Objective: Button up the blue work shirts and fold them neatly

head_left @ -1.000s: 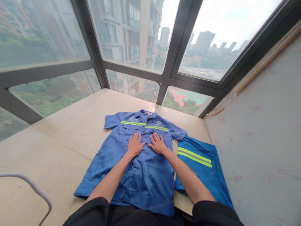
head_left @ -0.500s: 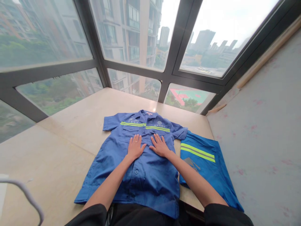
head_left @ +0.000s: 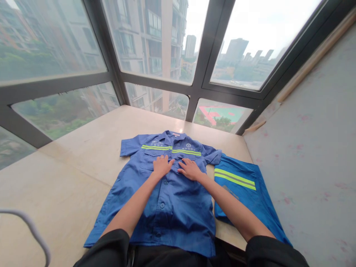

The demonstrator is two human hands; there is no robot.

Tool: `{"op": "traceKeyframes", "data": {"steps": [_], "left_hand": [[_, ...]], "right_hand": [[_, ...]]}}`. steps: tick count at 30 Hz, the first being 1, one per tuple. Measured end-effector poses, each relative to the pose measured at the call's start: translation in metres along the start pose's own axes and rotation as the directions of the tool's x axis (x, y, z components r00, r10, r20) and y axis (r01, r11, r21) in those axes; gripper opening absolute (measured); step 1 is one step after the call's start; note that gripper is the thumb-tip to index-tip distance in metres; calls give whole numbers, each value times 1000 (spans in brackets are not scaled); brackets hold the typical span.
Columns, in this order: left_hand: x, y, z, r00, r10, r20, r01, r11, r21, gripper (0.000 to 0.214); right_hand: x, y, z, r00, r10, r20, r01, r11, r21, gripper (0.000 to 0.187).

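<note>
A blue short-sleeved work shirt (head_left: 167, 207) with a yellow-green reflective chest band lies spread, front up and buttoned, on a pale tabletop (head_left: 83, 163). My left hand (head_left: 162, 166) lies flat on the shirt's chest, left of the button line, fingers stretched out. My right hand (head_left: 190, 169) lies flat just right of the button line, fingers spread. Both palms press on the fabric below the reflective band. Neither hand holds anything.
A folded blue garment with reflective stripes (head_left: 244, 193) lies right of the shirt, touching its sleeve. A white curved wire, perhaps a hanger (head_left: 30, 230), shows at the lower left. Window frames (head_left: 194, 89) close the far side, and a grey wall (head_left: 311, 148) stands on the right.
Both hands have slid a little further up the shirt's chest, toward the reflective band. The camera view shifted slightly.
</note>
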State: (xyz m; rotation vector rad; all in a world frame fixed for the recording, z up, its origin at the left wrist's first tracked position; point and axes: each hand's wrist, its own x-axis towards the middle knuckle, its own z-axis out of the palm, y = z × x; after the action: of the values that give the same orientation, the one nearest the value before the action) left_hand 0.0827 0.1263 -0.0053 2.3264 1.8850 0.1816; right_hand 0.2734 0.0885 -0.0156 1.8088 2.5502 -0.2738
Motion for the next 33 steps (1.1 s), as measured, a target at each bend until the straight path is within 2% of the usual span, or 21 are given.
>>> {"op": "traceKeyframes", "data": {"steps": [5,9,17,21,25,28,31,33], "left_hand": [[42,5,-5,999,25,38,-23,999,-49,49],[56,3,0,996,86,0,-86,994,-65,40],[49,-5,19,989,70,-128,-84,991,-102,41],[48,-9,27,986,39,-164,-61,989,-133,41],[49,-10,30,983,12,-182,-46,982,-183,40],[49,-11,31,982,4,-189,-44,978,-205,39],[50,-11,32,980,-1,-199,-42,976,-213,38],[50,-11,32,979,-2,-203,-44,975,-219,38]], "right_hand": [[23,7,-25,999,10,33,-13,996,83,48],[39,13,-31,999,34,0,-33,995,94,42],[81,8,-27,998,27,-54,-20,992,122,46],[105,1,-24,999,10,-42,-5,994,114,58],[123,0,-26,996,82,-27,-82,997,1,71],[131,3,-26,995,99,-32,-102,991,-87,62],[135,8,-25,996,85,-40,-89,990,-113,43],[136,12,-25,994,89,-58,-95,988,-119,37]]}}
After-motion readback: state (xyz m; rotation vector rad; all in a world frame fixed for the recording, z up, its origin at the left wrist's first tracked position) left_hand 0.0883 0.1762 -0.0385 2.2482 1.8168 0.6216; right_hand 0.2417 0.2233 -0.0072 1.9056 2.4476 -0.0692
